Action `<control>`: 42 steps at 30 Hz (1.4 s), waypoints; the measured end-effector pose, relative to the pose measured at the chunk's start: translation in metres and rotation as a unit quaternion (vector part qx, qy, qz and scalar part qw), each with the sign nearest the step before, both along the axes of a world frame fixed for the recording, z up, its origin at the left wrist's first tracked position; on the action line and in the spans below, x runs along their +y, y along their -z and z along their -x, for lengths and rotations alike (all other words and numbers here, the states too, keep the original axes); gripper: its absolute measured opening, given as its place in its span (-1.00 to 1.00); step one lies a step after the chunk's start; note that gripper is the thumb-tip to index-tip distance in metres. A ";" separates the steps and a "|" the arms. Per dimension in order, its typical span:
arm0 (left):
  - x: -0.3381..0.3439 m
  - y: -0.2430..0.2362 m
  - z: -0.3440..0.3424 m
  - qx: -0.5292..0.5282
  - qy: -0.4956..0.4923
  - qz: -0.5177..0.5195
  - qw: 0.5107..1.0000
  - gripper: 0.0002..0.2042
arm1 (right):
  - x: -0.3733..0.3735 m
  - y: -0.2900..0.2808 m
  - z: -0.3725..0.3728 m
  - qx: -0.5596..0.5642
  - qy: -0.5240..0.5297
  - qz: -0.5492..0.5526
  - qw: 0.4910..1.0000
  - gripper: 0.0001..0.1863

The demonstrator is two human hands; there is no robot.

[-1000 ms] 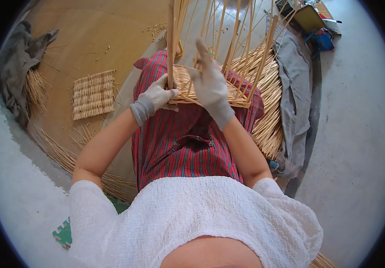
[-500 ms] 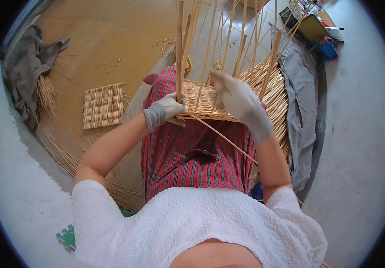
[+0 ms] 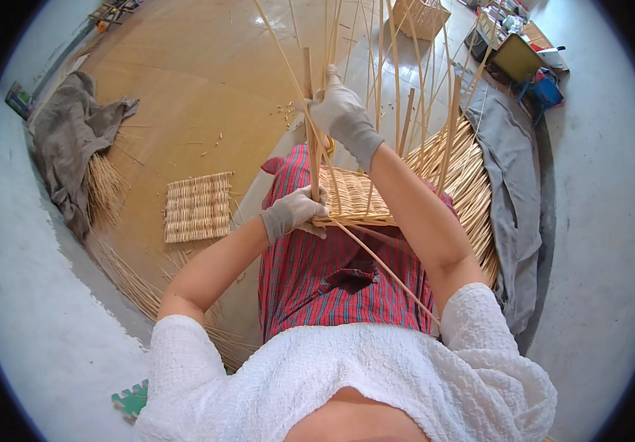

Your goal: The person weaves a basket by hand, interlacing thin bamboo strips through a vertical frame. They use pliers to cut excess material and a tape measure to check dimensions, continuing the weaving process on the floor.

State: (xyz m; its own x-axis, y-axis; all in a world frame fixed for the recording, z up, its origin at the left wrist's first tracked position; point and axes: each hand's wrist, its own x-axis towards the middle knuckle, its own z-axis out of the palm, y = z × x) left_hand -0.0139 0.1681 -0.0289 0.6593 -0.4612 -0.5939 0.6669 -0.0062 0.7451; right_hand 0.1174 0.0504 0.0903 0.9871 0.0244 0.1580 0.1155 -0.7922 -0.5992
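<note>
On my lap rests a partly woven wicker basket, with thin upright rods and thicker wooden stakes rising from its edges. My left hand, in a pale glove with a grey cuff, grips its near left corner at the foot of a wooden stake. Higher up beside that stake is my gloved right hand, thumb up and fingers closed around a long thin wicker rod. Its fingertips are partly hidden. Another wicker rod slants from the basket's near edge toward my right elbow.
A square woven panel lies on the brown floor at left, near loose rods and a grey cloth. To the right, a large bundle of wicker rods lies on another grey cloth. A wrapped box stands at the back.
My right hand has moved up and left from over the basket to the left corner stake, closing on a rod. My left hand keeps its corner grip. The whole view has shifted slightly.
</note>
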 end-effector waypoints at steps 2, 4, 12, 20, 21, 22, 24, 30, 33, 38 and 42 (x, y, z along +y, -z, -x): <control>0.001 0.010 -0.005 -0.022 0.010 -0.005 1.000 -0.76 | 0.003 0.004 -0.004 0.004 0.008 -0.103 0.995 -0.02; 0.002 0.028 -0.006 -0.056 0.024 -0.014 0.998 -0.75 | 0.014 -0.004 0.015 -0.042 0.034 -0.145 0.988 -0.12; 0.006 0.027 0.014 -0.102 -0.072 0.015 0.992 -0.69 | -0.174 0.050 0.123 -0.117 -0.069 -0.148 0.980 -0.78; 0.020 0.026 0.011 -0.115 -0.009 0.027 0.993 -0.68 | -0.225 0.157 0.263 0.181 0.280 -0.621 0.710 -0.61; 0.019 0.026 0.009 -0.121 -0.007 0.032 0.992 -0.67 | -0.232 0.152 0.254 0.226 0.290 -0.596 0.714 -0.57; 0.017 0.028 0.011 -0.125 -0.005 0.036 0.991 -0.66 | -0.241 0.145 0.250 0.191 0.236 -0.487 0.819 -0.58; 0.023 0.027 0.014 -0.123 -0.013 0.028 0.992 -0.65 | -0.210 0.099 0.243 0.125 0.108 -0.239 0.957 -0.60; 0.017 0.026 0.012 -0.103 -0.024 0.030 0.994 -0.67 | -0.081 0.023 0.232 0.025 -0.270 0.042 0.962 -0.44; 0.022 0.048 0.012 -0.186 -0.016 0.018 0.982 -0.63 | -0.051 0.047 0.227 -0.037 -0.413 0.147 0.898 -0.66; 0.013 0.016 0.022 -0.101 -0.062 0.046 0.992 -0.57 | -0.136 0.086 0.194 0.199 0.115 -0.353 0.907 -0.79; -0.010 0.049 0.030 -0.165 -0.145 -0.056 0.974 -0.64 | -0.126 0.082 0.174 -0.064 0.003 -0.167 0.984 -0.72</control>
